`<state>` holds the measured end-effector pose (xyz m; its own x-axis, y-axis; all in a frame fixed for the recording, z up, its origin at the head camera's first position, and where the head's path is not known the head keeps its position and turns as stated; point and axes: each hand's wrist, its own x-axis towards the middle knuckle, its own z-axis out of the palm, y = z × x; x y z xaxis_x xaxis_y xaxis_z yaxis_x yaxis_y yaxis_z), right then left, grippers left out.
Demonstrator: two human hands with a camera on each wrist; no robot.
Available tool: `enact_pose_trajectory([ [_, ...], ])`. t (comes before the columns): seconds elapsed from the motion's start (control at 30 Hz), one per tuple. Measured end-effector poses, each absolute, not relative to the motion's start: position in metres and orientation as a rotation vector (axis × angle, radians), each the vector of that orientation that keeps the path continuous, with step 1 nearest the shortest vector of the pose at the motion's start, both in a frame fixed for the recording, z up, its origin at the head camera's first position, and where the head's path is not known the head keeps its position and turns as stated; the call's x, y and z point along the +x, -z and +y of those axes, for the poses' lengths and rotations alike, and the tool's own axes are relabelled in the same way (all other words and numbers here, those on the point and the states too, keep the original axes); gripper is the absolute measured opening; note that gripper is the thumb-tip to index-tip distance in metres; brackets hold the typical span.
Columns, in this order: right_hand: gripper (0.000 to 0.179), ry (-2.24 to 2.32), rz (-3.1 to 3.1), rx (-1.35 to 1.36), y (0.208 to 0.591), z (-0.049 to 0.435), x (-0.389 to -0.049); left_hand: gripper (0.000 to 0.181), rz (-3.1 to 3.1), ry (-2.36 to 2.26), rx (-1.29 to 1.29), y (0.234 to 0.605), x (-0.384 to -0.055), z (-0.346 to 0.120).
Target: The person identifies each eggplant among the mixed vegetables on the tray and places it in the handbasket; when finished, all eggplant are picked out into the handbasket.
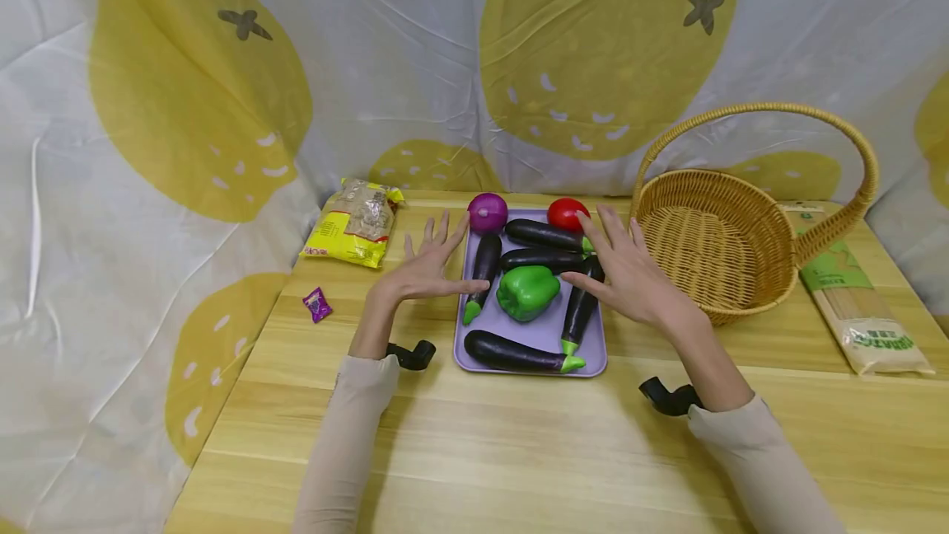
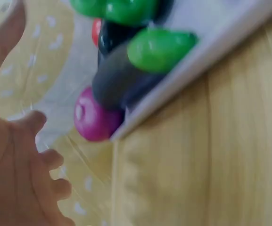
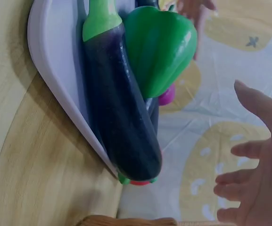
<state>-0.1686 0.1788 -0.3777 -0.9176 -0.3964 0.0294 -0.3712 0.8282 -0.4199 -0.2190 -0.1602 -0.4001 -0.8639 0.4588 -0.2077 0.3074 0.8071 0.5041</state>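
A lilac tray (image 1: 445,359) holds several dark eggplants (image 1: 515,351) with green stems and a green bell pepper (image 1: 528,292) near its middle. At its far corners sit a purple onion (image 1: 488,213) and a red tomato (image 1: 567,213). My left hand (image 1: 426,266) is spread over the tray's left side, its thumb overlapping an eggplant in the head view. On the opposite side my right hand (image 1: 630,270) spreads its fingers, thumb toward the pepper. Both wrist views show straight, parted fingers with nothing held, beside the onion (image 2: 93,115) and an eggplant (image 3: 119,103).
A wicker basket (image 1: 756,303) with a tall handle stands right of the tray, and a long noodle packet (image 1: 853,295) lies beyond it. On the left are a yellow bag (image 1: 352,223) and a small purple wrapped candy (image 1: 317,305). A lemon-patterned curtain (image 1: 415,64) backs the table.
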Motion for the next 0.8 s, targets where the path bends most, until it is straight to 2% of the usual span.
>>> enact_pose_trajectory([
  [0.17, 0.088, 0.714, 2.968, -0.685, 0.375, 0.183, -0.161, 0.135, 2.556, -0.691, 0.597, 0.411, -0.226, -0.174],
  [0.43, 0.077, 0.818, 2.956, -0.779, 0.375, 0.185, -0.140, 0.145, 2.432, -0.756, 0.589, 0.429, -0.236, -0.181],
  [0.8, 0.072, 0.979, 2.922, -0.512, 0.378, 0.175, -0.110, 0.149, 2.410, -0.580, 0.530, 0.433, -0.245, -0.177],
])
